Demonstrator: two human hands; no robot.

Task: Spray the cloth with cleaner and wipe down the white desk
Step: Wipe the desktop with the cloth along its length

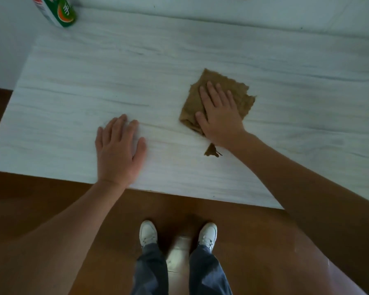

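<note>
Right hand: we are pressing our right hand (218, 116) flat on the cloth (190, 107), fingers straight and spread, gripping nothing.
Left hand: we are resting our left hand (119, 150) palm-down on the bare desk (94, 71), fingers straight, well apart from the right hand.
Cloth: the brown cloth is lying folded on the right half of the desk, near its middle, and a frayed corner is poking out beside our right wrist.
Step in hand: we are judging this to be the wiping itself, with the right hand driving the cloth.
Doing it well: we are aiming for even pressure through the whole palm so the folds are not bunching. We are also planning overlapping passes that run with the grey grain right out to the edges, with the left hand bracing us as we are leaning in.
Cleaner: the green and white bottle (58, 11) is standing at the far left corner, well away from both hands.
Cut off: the frame is clipping the bottle's top, so we are not seeing its nozzle. The desk's right end is running out of view.
Hard to make out: we are unable to tell whether the cloth is damp, or which parts of the desk are already wiped.
</note>
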